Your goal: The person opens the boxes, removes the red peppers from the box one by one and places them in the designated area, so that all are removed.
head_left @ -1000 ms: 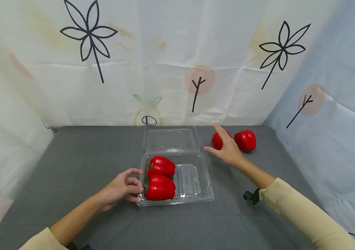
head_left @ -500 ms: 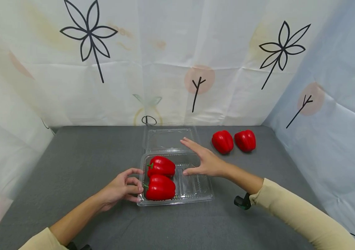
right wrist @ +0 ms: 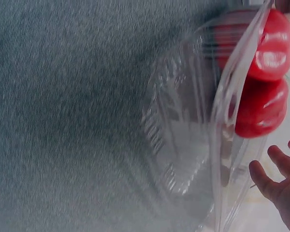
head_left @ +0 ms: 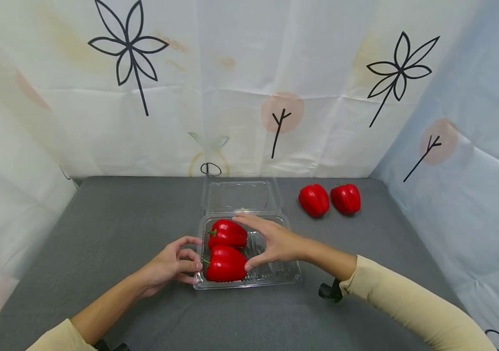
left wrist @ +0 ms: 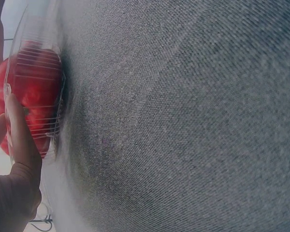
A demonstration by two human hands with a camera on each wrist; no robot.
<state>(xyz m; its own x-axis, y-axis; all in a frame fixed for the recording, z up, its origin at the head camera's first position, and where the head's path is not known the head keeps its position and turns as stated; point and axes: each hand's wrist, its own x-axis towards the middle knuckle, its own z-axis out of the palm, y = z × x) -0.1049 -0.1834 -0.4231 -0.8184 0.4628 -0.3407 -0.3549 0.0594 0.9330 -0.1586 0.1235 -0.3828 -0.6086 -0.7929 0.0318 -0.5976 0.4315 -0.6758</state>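
Note:
Two red bell peppers with green stems, a nearer one (head_left: 226, 264) and a farther one (head_left: 229, 234), lie side by side in the left half of a clear plastic clamshell container (head_left: 275, 281). My left hand (head_left: 166, 269) holds the container's left rim, its thumb and fingers on either side of the edge in the left wrist view. Above the container's right half is my right hand (head_left: 277, 242), fingers and thumb spread apart. Its thumb tip is right at the nearer pepper's right side, and its fingertips reach over the farther one. The right wrist view shows its fingers (right wrist: 265, 180) spread beside the peppers.
The container's hinged lid (head_left: 241, 196) lies folded back on the grey cloth-covered table (head_left: 135, 204). At the back right are two more red bell peppers, a left one (head_left: 314, 200) and a right one (head_left: 346, 199). A patterned white curtain (head_left: 240, 73) hangs behind.
My right hand has moved left and toward me, from the loose peppers at the back right to the peppers inside the container. The left hand has stayed at the rim.

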